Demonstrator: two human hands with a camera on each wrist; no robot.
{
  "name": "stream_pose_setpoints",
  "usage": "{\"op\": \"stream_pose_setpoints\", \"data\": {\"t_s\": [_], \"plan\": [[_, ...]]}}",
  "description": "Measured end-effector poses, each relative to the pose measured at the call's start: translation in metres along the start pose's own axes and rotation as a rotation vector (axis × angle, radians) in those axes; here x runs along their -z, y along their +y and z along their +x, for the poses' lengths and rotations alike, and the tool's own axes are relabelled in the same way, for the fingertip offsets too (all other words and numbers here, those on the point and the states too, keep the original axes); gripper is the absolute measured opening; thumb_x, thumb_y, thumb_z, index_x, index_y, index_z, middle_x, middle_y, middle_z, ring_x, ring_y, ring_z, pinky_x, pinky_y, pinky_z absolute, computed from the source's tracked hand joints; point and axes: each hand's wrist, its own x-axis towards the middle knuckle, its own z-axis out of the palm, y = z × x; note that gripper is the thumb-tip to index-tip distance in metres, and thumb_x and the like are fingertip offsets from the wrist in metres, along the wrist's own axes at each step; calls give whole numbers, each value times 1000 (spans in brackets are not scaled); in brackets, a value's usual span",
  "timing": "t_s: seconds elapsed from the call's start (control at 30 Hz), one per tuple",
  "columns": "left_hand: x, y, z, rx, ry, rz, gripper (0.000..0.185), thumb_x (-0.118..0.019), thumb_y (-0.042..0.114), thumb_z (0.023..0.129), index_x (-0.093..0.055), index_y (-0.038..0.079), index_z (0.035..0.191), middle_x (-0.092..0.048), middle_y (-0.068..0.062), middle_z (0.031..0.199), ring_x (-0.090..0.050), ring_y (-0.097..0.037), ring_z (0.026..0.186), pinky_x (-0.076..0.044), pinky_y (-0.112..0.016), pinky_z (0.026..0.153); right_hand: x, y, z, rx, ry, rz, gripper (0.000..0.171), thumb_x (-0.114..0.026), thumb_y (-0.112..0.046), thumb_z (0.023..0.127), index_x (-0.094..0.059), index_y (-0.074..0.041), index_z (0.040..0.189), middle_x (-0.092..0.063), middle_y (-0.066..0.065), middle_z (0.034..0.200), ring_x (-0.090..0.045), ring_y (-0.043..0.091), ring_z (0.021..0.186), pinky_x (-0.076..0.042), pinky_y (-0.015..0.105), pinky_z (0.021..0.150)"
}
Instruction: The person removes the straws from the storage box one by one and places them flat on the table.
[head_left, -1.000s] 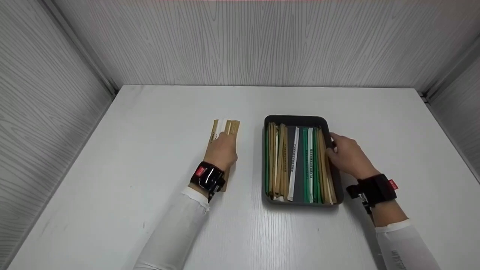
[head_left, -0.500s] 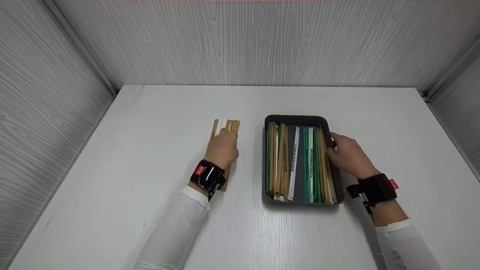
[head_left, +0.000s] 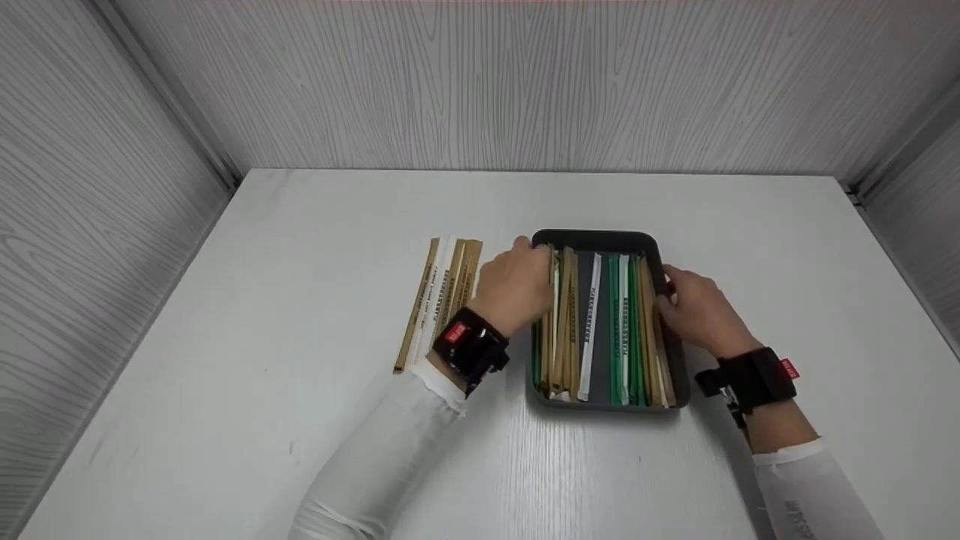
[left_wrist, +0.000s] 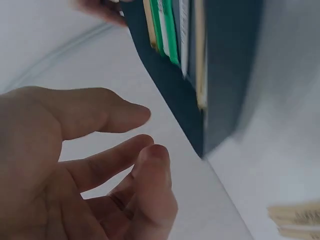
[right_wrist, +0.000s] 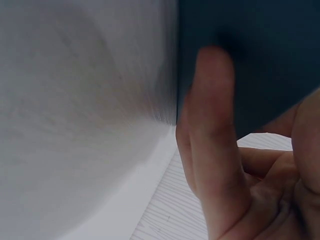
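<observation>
A dark grey rectangular tray (head_left: 600, 407) holds several slim paper-wrapped sticks, with a lone white one (head_left: 590, 330) in the middle and green ones (head_left: 613, 330) to its right. In the head view my left hand (head_left: 517, 289) overlaps the tray's far left corner. Its thumb and bent fingers stand apart with nothing between them in the left wrist view, beside the tray wall (left_wrist: 225, 85). My right hand (head_left: 701, 315) grips the tray's right side, its fingers along the outer wall (right_wrist: 280, 50). Left of the tray lie several brown and white sticks (head_left: 435, 300), partly hidden by my left wrist.
A white tabletop (head_left: 315, 247) bears the tray and the loose sticks. Wood-grain panels rise behind it (head_left: 495, 90) and on the left side (head_left: 90, 225). Black camera straps (head_left: 471, 346) are round both wrists.
My left hand has left the loose sticks on the table and moved right to the tray's left edge. The right hand stays on the tray, which has barely moved.
</observation>
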Motion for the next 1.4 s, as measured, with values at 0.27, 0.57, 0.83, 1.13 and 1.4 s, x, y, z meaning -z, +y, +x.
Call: {"op": "stream_pose_setpoints", "data": {"t_s": [0.27, 0.57, 0.83, 1.13, 1.4], "plan": [[-31, 49, 21, -81, -131, 132, 27, -66, 8, 93, -59, 14, 67, -69, -6, 88, -50, -10, 55, -46, -27, 46, 0, 1, 0, -5, -8, 4, 53, -52, -5, 103, -38, 16, 150, -65, 32, 115, -65, 33, 87, -56, 40, 66], [-62, 60, 33, -60, -161, 354, 40, -66, 13, 96, -45, 19, 62, -53, 7, 64, -46, -9, 56, -38, -25, 47, 1, 1, 0, -2, 0, 5, 52, -52, -5, 103, -40, 15, 150, -64, 32, 116, -65, 34, 90, -56, 43, 70], [-67, 59, 31, -64, -116, 323, 48, -63, 6, 96, -36, 19, 59, -37, 9, 58, -38, -7, 53, -37, -23, 44, 1, 0, -1, 12, 15, -5, 53, -51, -4, 103, -38, 17, 149, -64, 34, 117, -66, 36, 91, -56, 44, 70], [-69, 58, 32, -19, -135, 175, 33, -64, -2, 91, -48, 16, 67, -64, 2, 86, -53, -10, 62, -50, -26, 49, 0, 0, 0, -9, 4, 1, 53, -51, -6, 104, -38, 15, 150, -64, 33, 118, -65, 35, 93, -55, 44, 71], [-54, 56, 33, -19, -141, -87, 43, -67, 3, 92, -41, 17, 60, -37, 7, 56, -39, -8, 47, -36, -23, 40, 0, 0, 0, -23, -3, 5, 52, -51, -6, 104, -39, 14, 150, -64, 32, 117, -65, 35, 93, -56, 43, 71]]}}
